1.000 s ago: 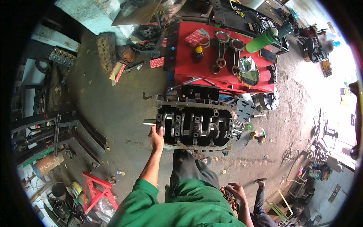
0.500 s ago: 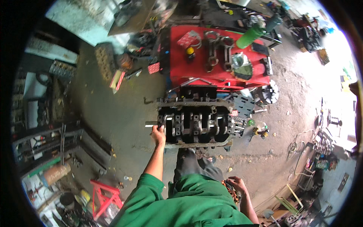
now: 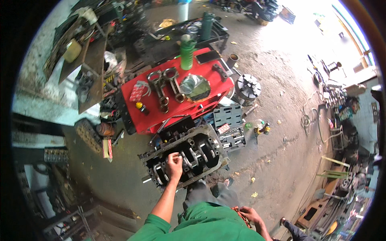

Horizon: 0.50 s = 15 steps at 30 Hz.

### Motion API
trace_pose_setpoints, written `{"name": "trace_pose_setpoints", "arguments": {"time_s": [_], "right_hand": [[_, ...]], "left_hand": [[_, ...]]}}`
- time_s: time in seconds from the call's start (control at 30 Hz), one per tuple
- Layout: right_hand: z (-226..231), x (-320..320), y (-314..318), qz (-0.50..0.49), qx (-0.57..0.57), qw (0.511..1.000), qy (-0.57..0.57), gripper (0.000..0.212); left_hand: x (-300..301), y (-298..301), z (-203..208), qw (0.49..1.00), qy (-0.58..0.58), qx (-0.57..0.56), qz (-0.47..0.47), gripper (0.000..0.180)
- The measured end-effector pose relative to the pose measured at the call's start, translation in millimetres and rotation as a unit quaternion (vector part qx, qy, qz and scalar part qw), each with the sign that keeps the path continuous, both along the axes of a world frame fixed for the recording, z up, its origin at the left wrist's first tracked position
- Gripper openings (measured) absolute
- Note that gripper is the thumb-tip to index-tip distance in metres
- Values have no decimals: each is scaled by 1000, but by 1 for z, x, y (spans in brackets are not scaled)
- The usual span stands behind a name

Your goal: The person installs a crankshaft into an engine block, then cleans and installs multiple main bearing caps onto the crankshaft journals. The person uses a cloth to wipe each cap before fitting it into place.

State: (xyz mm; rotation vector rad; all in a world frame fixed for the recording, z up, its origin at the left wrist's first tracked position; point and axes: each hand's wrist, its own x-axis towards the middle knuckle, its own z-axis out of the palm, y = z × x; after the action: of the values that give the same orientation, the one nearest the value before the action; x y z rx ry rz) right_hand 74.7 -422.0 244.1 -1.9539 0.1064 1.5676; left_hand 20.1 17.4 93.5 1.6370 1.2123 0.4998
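An engine block (image 3: 219, 154) lies in front of me with its open side up, tilted so its right end is farther away. A crankshaft (image 3: 192, 158) runs along inside it, its bare end sticking out at the near left. My left hand (image 3: 174, 165) reaches into the block, its fingers closed around part of the crankshaft; the fingertips are partly hidden. By my right hip, my right hand (image 3: 251, 215) hangs with loosely bent fingers. It is against an orange-and-black patterned thing (image 3: 242, 217) at my waist, and does not appear to grip it.
Beyond the block stands a red cart top (image 3: 138, 116) with connecting rods (image 3: 173, 84) and a green bottle (image 3: 187, 54). An open socket set (image 3: 228, 116) lies right of the block, near a chuck-like disc (image 3: 247, 86). Another person's leg (image 3: 293, 231) shows at lower right.
My left hand has left the crankshaft's protruding left end and moved right, into the block. The view has turned, so the block and cart now appear slanted. My right hand stays at my hip.
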Motion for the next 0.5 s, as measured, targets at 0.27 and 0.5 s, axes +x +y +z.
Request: {"name": "trace_pose_setpoints", "arguments": {"time_s": [0.27,0.5], "right_hand": [[5,5,17,-373,23,916,-144,49],[-11,-43,-28,-210,-180,946,-168,46]], "left_hand": [[169,24,18,987,-98,15,-128,22],[329,115,2,990,-49,96,-92,22]]}}
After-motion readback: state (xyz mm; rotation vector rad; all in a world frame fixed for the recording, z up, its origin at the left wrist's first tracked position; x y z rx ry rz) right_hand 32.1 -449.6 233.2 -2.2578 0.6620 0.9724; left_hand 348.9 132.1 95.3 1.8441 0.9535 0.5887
